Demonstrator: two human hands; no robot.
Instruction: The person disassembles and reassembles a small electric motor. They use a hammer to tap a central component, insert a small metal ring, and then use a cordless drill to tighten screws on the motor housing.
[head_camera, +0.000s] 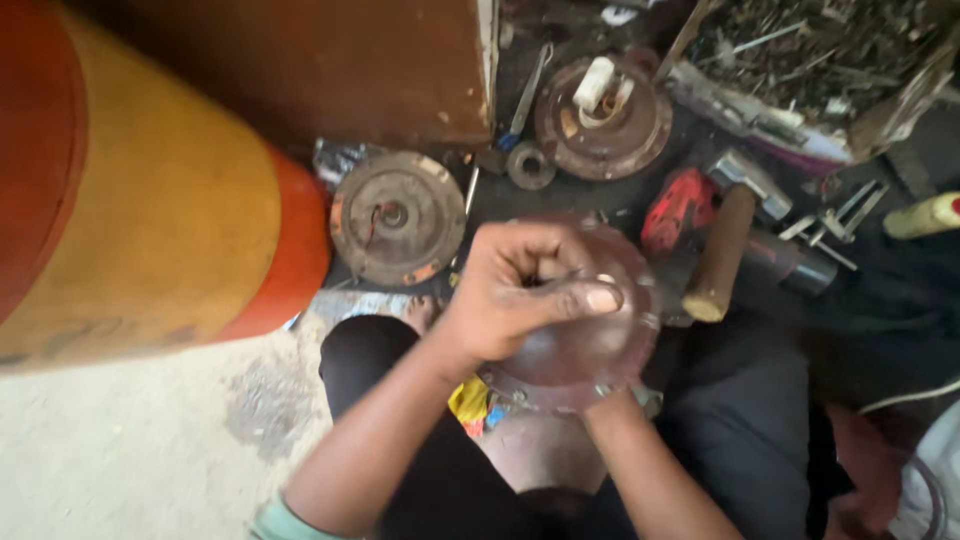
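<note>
Your left hand (520, 290) lies on top of one round, rust-brown metal cover plate (585, 345), its fingers (590, 297) clenched around something small at the plate's centre; what they pinch is too hidden to tell. The plate rests over your lap, above your knee, just below the clutter on the floor. Your right hand is under the plate's lower right rim; only the wrist (610, 415) shows, so you cannot tell how its fingers stand.

On the floor (150, 460) ahead of you lie two more round plates: one grey disc with a red wire (397, 217) just left of your plate, and one rusty disc carrying a white part (603, 117) farther off, toward the top. Between them sits one small metal ring (530, 165), and one wrench (528, 95) lies beside it. To the right lies one hammer with a wooden handle (722, 250), touching one red power tool (677, 208). One box of metal scraps (810, 65) stands at the upper right. One big orange-and-yellow drum (140, 200) fills the left side.
</note>
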